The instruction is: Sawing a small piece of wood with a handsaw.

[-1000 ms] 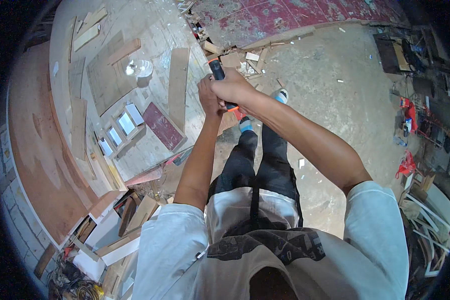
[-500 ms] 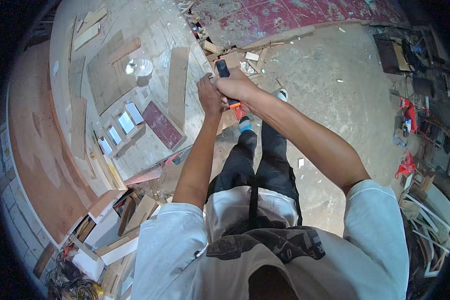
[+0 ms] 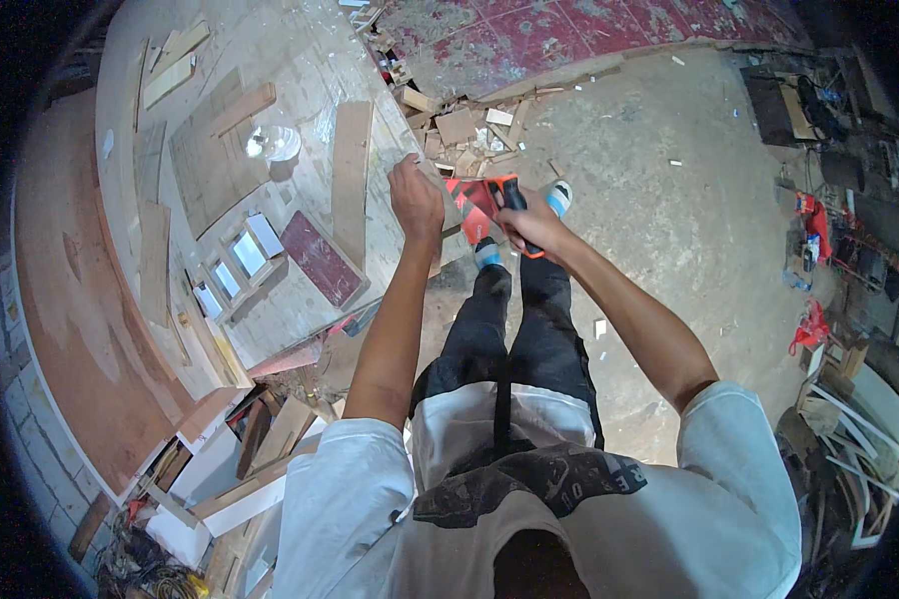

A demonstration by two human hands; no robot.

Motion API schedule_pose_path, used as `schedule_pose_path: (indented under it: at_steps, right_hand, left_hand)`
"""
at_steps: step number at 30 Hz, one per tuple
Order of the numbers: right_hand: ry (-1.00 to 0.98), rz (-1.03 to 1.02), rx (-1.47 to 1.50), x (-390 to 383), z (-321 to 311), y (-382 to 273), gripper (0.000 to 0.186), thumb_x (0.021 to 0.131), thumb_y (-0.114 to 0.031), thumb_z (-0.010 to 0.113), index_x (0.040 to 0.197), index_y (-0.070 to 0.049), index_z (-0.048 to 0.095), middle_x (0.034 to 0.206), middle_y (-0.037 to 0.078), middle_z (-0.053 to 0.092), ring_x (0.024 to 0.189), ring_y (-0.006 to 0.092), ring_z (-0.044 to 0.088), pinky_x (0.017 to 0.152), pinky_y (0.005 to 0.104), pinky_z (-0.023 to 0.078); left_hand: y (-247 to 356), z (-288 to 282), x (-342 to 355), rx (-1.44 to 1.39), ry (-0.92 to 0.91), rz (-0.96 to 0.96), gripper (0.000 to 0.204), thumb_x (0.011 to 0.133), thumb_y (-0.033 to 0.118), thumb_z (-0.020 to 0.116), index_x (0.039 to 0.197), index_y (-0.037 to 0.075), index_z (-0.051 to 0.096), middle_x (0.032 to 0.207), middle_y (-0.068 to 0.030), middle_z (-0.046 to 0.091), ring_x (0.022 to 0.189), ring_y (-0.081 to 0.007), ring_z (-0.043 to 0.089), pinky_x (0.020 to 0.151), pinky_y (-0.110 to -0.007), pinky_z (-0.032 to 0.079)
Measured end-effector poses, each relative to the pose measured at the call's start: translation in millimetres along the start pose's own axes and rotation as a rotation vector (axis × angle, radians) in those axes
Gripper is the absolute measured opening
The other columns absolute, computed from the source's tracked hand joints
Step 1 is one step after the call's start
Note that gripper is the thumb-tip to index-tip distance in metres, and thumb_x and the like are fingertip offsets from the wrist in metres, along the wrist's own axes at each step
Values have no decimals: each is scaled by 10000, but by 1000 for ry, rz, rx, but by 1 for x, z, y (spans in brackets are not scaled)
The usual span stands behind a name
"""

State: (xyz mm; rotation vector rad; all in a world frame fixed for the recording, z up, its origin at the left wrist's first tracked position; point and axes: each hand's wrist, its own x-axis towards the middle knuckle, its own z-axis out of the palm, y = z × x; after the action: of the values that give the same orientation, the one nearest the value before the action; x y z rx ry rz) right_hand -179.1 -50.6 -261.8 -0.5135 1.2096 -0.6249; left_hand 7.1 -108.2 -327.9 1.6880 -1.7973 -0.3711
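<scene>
My right hand (image 3: 534,222) is closed round the black and orange handle of a handsaw (image 3: 476,208). Its red blade points left, toward the table's edge. Beside the blade's far end, my left hand (image 3: 417,200) rests at the right edge of the work table (image 3: 315,95), its fingers curled down. Whatever lies under those fingers is mostly hidden; a brownish strip shows just by them. On the table left of that hand lie a long wooden board (image 3: 352,180) and a dark red panel (image 3: 322,258).
A small frame with white panes (image 3: 237,265), a clear round container (image 3: 275,143) and wood strips lie on the table. Offcuts (image 3: 457,128) heap on the floor beyond the saw. More scraps (image 3: 270,449) pile at lower left. My feet (image 3: 486,252) stand below the blade.
My right hand has drawn the saw back to the right, away from my left hand, baring the red blade. My left hand stays at the table's edge.
</scene>
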Motion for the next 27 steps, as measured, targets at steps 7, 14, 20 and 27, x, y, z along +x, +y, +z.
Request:
schedule_pose_path:
  at_steps: [7, 14, 20, 27]
  right_hand:
    - [57, -88, -167, 20, 1, 57, 209, 831, -137, 646, 949, -56, 494, 625, 12, 503, 404, 95, 453, 376, 260, 361]
    - [112, -16, -1, 40, 28, 74, 239, 864, -172, 649, 1026, -16, 570, 568, 7, 493, 385, 104, 457, 368, 271, 360]
    - [122, -64, 153, 53, 35, 89, 207, 867, -183, 674, 938, -31, 553, 649, 25, 551, 387, 112, 473, 361, 279, 374]
    - [229, -88, 128, 70, 43, 81, 192, 873, -170, 664, 948, -63, 524, 623, 3, 501, 401, 94, 458, 356, 278, 357]
  left_hand:
    - [6, -2, 1, 8, -84, -30, 241, 949, 172, 438, 1019, -8, 583, 991, -186, 552, 992, -371, 487, 880, -454, 391]
    - [1, -4, 2, 39, -115, -56, 251, 958, 148, 404, 1020, -22, 578, 1003, -195, 551, 994, -380, 481, 890, -454, 383]
    - [2, -3, 6, 38, -124, -57, 261, 962, 151, 401, 1026, -29, 579, 1007, -204, 551, 988, -386, 480, 891, -459, 378]
    - [2, 0, 25, 34, -89, -72, 259, 969, 152, 401, 1026, -28, 578, 997, -199, 552, 984, -381, 485, 885, -455, 383]
